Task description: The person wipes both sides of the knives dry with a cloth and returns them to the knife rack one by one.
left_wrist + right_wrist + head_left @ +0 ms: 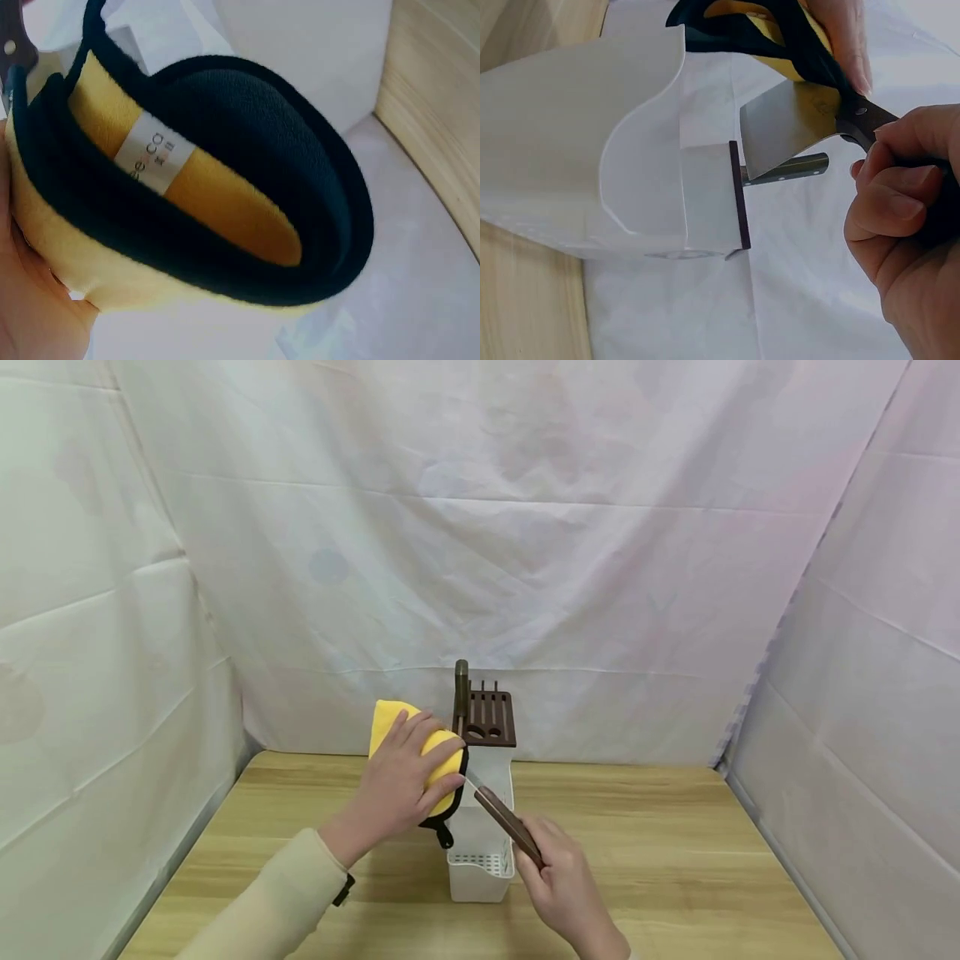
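Note:
My left hand holds a folded yellow cloth with black edging, fingers spread over its outside and the thumb near the knife. In the left wrist view the cloth curls into an open loop, with a white label on its inner face. A broad-bladed kitchen knife is in my right hand, fingers wrapped round its dark brown handle. In the right wrist view its wide steel blade shows bare, with the cloth and left hand at the handle end. In the head view the cloth hides most of the blade.
Just behind the hands, a white knife holder with a brown slotted top stands on the wooden table. Another knife's handle sticks up from it. White cloth walls enclose the back and sides.

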Demonstrator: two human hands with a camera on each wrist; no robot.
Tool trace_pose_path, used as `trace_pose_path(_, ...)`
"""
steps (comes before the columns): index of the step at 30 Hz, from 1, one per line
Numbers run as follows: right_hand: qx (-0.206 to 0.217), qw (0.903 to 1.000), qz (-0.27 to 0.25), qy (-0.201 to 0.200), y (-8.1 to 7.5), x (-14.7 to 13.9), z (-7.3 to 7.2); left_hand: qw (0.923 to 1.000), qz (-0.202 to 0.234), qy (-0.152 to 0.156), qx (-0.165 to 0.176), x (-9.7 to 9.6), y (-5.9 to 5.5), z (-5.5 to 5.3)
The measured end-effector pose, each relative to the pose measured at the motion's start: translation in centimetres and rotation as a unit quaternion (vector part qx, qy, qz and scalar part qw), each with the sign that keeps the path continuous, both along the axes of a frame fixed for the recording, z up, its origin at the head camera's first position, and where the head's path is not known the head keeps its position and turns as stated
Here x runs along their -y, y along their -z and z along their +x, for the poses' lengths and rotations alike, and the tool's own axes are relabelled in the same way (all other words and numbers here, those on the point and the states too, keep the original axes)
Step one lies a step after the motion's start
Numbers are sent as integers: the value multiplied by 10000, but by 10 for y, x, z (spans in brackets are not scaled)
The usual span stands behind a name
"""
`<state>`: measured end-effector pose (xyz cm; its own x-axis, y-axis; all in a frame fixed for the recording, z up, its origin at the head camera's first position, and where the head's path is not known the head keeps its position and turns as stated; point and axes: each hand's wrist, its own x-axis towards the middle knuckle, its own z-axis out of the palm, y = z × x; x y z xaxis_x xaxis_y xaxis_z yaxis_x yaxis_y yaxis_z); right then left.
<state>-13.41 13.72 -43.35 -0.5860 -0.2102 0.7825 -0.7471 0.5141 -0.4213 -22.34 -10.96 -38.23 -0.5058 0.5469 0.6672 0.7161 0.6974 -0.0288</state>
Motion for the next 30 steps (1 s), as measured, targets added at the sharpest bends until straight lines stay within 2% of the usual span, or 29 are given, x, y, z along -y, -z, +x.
trace_pose_path(5,54,9998,170,20,-2,-5,3,9994,-254,-166,137,11,-2,-6)
trace_pose_path(10,-14,9994,326,93,-4,-10,6,9993,-305,-130,155,19,-5,-11)
trace_pose_path(14,-148,9988,462,103,-5,-12,7,9995,-290,-90,31,24,-6,-14)
trace_pose_path(21,-148,9974,695,119,-7,-14,12,9980,-336,-148,-522,27,-4,-21)
trace_pose_path(25,-201,9964,813,127,-7,-15,13,9963,-305,-52,-802,29,-1,-23)
trace_pose_path(30,28,9984,558,-86,-7,-13,13,9923,-259,120,-1206,29,1,-27)
